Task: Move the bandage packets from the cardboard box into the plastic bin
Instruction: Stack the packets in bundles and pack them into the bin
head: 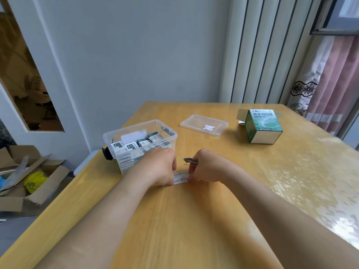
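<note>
A clear plastic bin (169, 133) stands at the table's left, filled with several rows of green and white bandage packets (142, 142). The green cardboard box (262, 126) lies on its side at the far right, its flap open. My right hand (206, 166) pinches a thin stack of packets (189, 161) just right of the bin. A white packet (180, 178) lies flat on the table between both hands; fingers of each hand touch its ends. My left hand (158, 167) rests knuckles-up against the bin's front, its fingers curled down and hidden.
The bin's clear lid (204, 124) with a small sticker lies behind the hands. A wooden table (213, 220) carries everything; its left edge is close to the bin. An open carton of clutter (29, 181) sits on the floor at left. Curtains hang at the far right.
</note>
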`<state>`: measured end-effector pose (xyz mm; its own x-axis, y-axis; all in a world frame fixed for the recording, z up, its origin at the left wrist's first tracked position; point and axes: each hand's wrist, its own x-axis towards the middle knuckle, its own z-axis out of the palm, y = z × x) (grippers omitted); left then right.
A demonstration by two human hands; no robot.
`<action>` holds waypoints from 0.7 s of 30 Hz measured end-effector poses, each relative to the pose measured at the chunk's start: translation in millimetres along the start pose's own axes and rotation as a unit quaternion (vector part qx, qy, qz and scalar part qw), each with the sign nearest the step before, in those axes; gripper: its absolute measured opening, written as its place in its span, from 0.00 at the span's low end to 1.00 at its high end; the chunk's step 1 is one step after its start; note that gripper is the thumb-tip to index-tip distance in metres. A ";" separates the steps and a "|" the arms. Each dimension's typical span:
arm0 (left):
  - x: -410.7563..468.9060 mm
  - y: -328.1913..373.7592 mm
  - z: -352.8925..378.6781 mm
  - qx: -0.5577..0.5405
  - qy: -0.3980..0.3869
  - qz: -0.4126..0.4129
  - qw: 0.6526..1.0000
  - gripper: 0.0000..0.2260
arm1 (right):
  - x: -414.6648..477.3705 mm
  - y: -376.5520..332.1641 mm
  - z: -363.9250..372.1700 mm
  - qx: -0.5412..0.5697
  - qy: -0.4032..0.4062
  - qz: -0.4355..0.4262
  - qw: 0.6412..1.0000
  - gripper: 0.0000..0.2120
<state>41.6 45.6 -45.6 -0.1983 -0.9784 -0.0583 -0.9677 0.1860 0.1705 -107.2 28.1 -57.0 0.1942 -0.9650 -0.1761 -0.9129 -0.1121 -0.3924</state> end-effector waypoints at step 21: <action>-12.2 -3.7 -0.7 -0.369 0.178 0.030 0.912 0.02 | -4.5 38.1 -6.7 0.586 0.012 -0.018 0.810 0.08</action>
<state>47.7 56.7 -44.9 -0.0579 -0.9599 0.2742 -0.5627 0.2583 0.7853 -145.3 26.5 -65.1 0.1939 -0.9720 -0.1326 0.0637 0.1474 -0.9870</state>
